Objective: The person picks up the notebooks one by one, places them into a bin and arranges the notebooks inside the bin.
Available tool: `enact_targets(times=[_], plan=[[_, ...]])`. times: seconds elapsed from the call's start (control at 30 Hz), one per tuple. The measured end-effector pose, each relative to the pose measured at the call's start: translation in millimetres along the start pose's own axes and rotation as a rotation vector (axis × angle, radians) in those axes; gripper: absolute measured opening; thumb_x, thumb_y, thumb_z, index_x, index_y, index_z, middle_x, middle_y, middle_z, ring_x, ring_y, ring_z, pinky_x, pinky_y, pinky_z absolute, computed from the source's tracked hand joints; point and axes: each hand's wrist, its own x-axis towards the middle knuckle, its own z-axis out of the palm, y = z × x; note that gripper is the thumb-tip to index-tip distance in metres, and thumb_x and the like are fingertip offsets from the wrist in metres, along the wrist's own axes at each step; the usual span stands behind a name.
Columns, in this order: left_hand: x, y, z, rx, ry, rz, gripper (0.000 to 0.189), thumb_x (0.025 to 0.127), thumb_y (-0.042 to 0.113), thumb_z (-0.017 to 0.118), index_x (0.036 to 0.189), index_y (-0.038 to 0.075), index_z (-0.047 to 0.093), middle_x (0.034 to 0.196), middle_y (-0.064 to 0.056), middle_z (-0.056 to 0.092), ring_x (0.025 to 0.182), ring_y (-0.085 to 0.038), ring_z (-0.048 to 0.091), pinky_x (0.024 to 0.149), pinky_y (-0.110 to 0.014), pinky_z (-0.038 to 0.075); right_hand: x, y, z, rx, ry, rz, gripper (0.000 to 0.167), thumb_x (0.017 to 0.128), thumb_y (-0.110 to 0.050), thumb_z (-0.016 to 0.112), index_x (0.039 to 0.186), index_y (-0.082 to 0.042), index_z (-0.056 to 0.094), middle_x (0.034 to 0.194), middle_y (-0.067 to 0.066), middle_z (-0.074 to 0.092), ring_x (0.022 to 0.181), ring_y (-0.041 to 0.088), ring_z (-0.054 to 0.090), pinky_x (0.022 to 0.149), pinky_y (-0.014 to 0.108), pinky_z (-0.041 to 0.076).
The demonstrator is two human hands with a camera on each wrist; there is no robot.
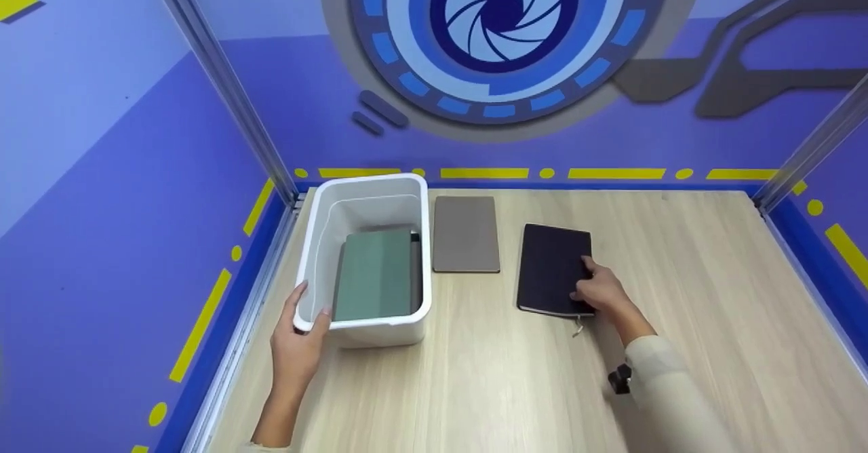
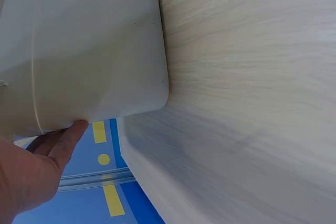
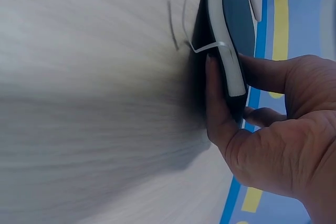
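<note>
My right hand (image 1: 603,289) pinches the right edge of a black notebook (image 1: 553,266). In the right wrist view, this notebook (image 3: 239,24) shows its pale page edges and a thin ribbon marker, with fingers on both its faces and that edge raised off the table. At the near left corner of a white plastic bin (image 1: 426,277), my left hand (image 1: 298,348) holds the rim. The left wrist view shows the bin's outer wall (image 2: 100,45) with fingers against it. Inside the bin lies a green notebook (image 1: 374,273), partly covering a darker item beneath.
A grey-brown notebook (image 1: 466,234) lies flat between the bin and the black notebook. Blue printed panels (image 1: 271,100) with metal corner posts (image 1: 224,66) enclose the wooden table (image 1: 488,371) at the back and sides.
</note>
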Motion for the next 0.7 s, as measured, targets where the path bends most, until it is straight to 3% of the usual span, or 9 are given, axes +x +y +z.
enact_targets(times=[0.07, 0.23, 0.4, 0.5, 0.63, 0.7], plan=[[0.5, 0.3, 0.0, -0.001, 0.001, -0.007, 0.065, 0.102, 0.027, 0.072, 0.162, 0.028, 0.046, 0.149, -0.011, 0.057, 0.091, -0.024, 0.055, 0.065, -0.026, 0.046, -0.3, 0.2, 0.2, 0.005, 0.004, -0.002, 0.098, 0.088, 0.001, 0.061, 0.171, -0.003, 0.009, 0.174, 0.036, 0.011, 0.163, 0.051, 0.013, 0.131, 0.058, 0.024], [0.7, 2.3, 0.1, -0.003, -0.022, -0.037, 0.066, 0.103, 0.029, 0.072, 0.163, 0.029, 0.044, 0.164, -0.012, 0.05, 0.122, -0.028, 0.058, 0.08, -0.021, 0.049, 1.1, 2.2, 0.4, 0.014, 0.015, -0.004, 0.097, 0.088, 0.001, 0.061, 0.171, -0.004, 0.01, 0.174, 0.035, 0.011, 0.163, 0.05, 0.015, 0.131, 0.057, 0.026], [-0.9, 2.7, -0.6, -0.009, -0.036, -0.04, 0.066, 0.103, 0.029, 0.071, 0.163, 0.03, 0.044, 0.164, -0.012, 0.05, 0.131, -0.028, 0.056, 0.089, -0.026, 0.051, 1.3, 3.3, 0.9, 0.016, 0.015, 0.006, 0.098, 0.087, 0.001, 0.06, 0.171, -0.005, 0.009, 0.174, 0.035, 0.01, 0.163, 0.051, 0.013, 0.131, 0.057, 0.025], [-0.8, 3.4, -1.1, -0.002, -0.022, -0.02, 0.065, 0.103, 0.029, 0.071, 0.162, 0.029, 0.045, 0.158, -0.013, 0.055, 0.122, -0.025, 0.06, 0.086, -0.027, 0.052, 1.0, 2.2, 0.7, 0.02, 0.016, 0.013, 0.099, 0.087, 0.002, 0.061, 0.171, -0.006, 0.008, 0.174, 0.035, 0.01, 0.163, 0.051, 0.012, 0.131, 0.057, 0.024], [-1.2, 2.7, -1.6, -0.008, -0.005, 0.004, 0.064, 0.103, 0.027, 0.072, 0.161, 0.028, 0.047, 0.135, -0.016, 0.062, 0.091, -0.021, 0.058, 0.067, -0.026, 0.047, 1.0, 3.9, 0.6, 0.03, 0.01, 0.005, 0.098, 0.089, 0.002, 0.061, 0.171, -0.006, 0.008, 0.174, 0.035, 0.009, 0.163, 0.051, 0.011, 0.132, 0.058, 0.022], [-1.0, 1.9, -1.0, -0.018, -0.003, 0.012, 0.064, 0.102, 0.027, 0.073, 0.161, 0.028, 0.047, 0.134, -0.016, 0.062, 0.09, -0.021, 0.057, 0.066, -0.025, 0.047, 2.1, 5.4, -0.7, 0.035, 0.006, -0.006, 0.099, 0.089, 0.002, 0.061, 0.171, -0.006, 0.007, 0.174, 0.035, 0.008, 0.163, 0.051, 0.01, 0.132, 0.058, 0.022]])
